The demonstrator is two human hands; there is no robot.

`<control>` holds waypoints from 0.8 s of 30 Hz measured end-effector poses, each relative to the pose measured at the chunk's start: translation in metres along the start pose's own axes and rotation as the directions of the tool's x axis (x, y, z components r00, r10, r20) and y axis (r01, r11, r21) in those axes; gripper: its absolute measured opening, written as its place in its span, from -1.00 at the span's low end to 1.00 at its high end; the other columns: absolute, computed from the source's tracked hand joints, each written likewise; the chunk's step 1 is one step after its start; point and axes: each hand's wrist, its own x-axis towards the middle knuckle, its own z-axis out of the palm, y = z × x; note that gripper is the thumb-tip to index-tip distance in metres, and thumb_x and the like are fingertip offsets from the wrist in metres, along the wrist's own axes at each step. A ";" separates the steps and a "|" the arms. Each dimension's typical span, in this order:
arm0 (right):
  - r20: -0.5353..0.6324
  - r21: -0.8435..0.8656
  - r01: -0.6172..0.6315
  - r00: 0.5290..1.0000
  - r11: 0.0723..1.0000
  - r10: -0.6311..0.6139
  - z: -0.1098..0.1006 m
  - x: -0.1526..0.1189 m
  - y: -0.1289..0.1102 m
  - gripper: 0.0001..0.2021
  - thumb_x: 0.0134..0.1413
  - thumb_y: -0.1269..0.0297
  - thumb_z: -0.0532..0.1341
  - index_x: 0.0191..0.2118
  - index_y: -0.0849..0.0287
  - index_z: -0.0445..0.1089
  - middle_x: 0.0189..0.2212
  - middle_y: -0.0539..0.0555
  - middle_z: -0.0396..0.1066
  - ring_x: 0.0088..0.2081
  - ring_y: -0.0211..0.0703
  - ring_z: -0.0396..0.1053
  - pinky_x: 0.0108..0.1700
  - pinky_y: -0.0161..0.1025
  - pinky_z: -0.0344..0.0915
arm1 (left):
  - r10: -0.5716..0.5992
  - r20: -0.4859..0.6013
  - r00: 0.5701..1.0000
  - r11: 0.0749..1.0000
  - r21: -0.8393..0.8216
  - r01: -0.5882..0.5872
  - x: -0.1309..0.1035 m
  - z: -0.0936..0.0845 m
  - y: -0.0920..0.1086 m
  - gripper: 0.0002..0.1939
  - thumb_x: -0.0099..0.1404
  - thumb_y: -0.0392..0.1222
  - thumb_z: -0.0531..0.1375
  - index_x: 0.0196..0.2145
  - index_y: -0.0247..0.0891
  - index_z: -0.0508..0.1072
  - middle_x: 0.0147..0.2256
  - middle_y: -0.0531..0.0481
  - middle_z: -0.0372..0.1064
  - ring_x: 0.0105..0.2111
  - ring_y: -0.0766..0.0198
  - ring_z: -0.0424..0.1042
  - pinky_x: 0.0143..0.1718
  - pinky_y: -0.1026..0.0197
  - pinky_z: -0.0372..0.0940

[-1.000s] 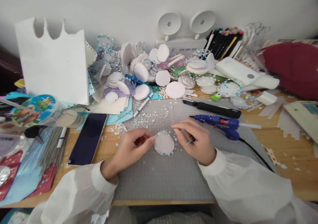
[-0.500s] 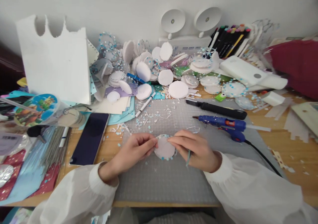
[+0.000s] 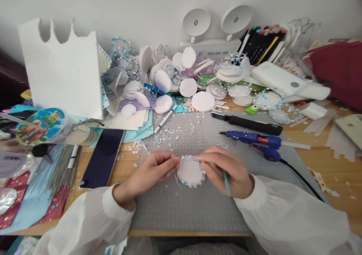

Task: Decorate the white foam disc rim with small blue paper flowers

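Observation:
A round white foam-like disc (image 3: 190, 171), its rim dotted with small blue and white pieces, is between my hands over the grey cutting mat (image 3: 181, 209). My left hand (image 3: 158, 167) is closed in a pinch at the disc's upper left edge. A thin pale strand curves down beside those fingertips. On the other side, my right hand (image 3: 226, 168) is closed around a slim teal tool (image 3: 227, 183), whose working end is hidden by the fingers. The right fingertips reach the disc's upper right rim.
White discs (image 3: 203, 101) and beaded wire rings crowd the back. At right lie a blue glue gun (image 3: 251, 139) with its cord and a black-handled cutter (image 3: 249, 124). A phone (image 3: 102, 158), a plastic cup (image 3: 42, 125) and wire stems (image 3: 63, 172) are on the left.
The disc has shifted slightly down and right, and its rim shows more fully. My right hand has tilted, bringing more of the teal tool into sight. The left hand has hardly moved.

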 end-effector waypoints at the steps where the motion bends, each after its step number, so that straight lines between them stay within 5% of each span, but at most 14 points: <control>1: -0.060 0.038 -0.056 0.996 0.998 0.058 -0.001 0.000 -0.001 -0.74 0.15 0.49 0.13 -0.08 0.15 0.42 -0.39 0.07 0.40 -0.40 -0.22 0.35 -0.37 -0.26 0.30 | -0.005 0.011 1.000 1.000 0.013 0.005 0.000 -0.001 0.001 -0.61 0.32 0.09 0.11 -0.42 -0.33 0.34 -0.66 0.21 0.06 -0.68 0.49 -0.04 -0.65 0.37 -0.13; 5: -0.257 0.363 -0.255 0.897 0.896 0.360 -0.001 0.002 0.000 -0.75 0.25 0.35 0.02 -0.18 0.10 0.46 -0.37 0.06 0.34 -0.51 -0.27 0.27 -0.52 -0.26 0.19 | -0.018 0.102 0.995 0.996 0.092 0.009 0.001 -0.003 0.007 -0.61 0.33 0.09 0.10 -0.44 -0.32 0.34 -0.63 0.19 0.08 -0.65 0.47 0.00 -0.62 0.36 -0.09; 9: -0.265 0.632 -0.269 0.807 0.727 0.528 0.001 0.009 0.007 -0.71 0.21 0.14 0.01 -0.30 0.13 0.43 -0.37 0.10 0.34 -0.41 -0.15 0.31 -0.42 -0.20 0.30 | -0.043 0.203 0.978 0.991 0.129 0.017 0.003 -0.006 0.009 -0.63 0.33 0.06 0.10 -0.44 -0.32 0.35 -0.62 0.17 0.10 -0.64 0.46 0.02 -0.61 0.36 -0.06; 12: -0.102 0.656 -0.389 0.803 0.647 0.587 0.000 0.012 0.010 -0.55 0.20 0.04 -0.09 -0.47 0.16 0.41 -0.55 0.09 0.29 -0.47 -0.14 0.27 -0.41 -0.18 0.28 | -0.042 0.212 0.976 0.992 0.127 0.015 0.003 -0.007 0.010 -0.63 0.33 0.05 0.10 -0.44 -0.32 0.36 -0.61 0.17 0.11 -0.64 0.47 0.02 -0.61 0.35 -0.07; 18: 0.139 0.600 -0.591 0.741 0.539 0.657 0.003 0.007 0.015 -0.41 0.20 -0.12 -0.14 -0.64 0.16 0.28 -0.77 -0.03 0.07 -0.71 -0.31 -0.04 -0.67 -0.30 -0.11 | -0.039 0.259 0.965 0.993 0.121 0.007 0.002 -0.008 0.013 -0.65 0.26 0.05 0.17 -0.40 -0.36 0.42 -0.58 0.13 0.19 -0.60 0.45 0.09 -0.57 0.35 0.00; 24: 0.130 0.575 -0.540 0.802 0.614 0.583 0.006 0.008 0.013 -0.71 0.21 0.07 0.11 -0.39 0.16 0.37 -0.64 -0.07 0.23 -0.61 -0.32 0.18 -0.53 -0.32 0.13 | 0.003 0.285 0.959 0.990 0.132 -0.042 0.002 -0.010 0.009 -0.68 0.26 0.01 0.19 -0.38 -0.36 0.44 -0.54 0.10 0.24 -0.54 0.43 0.15 -0.51 0.36 0.07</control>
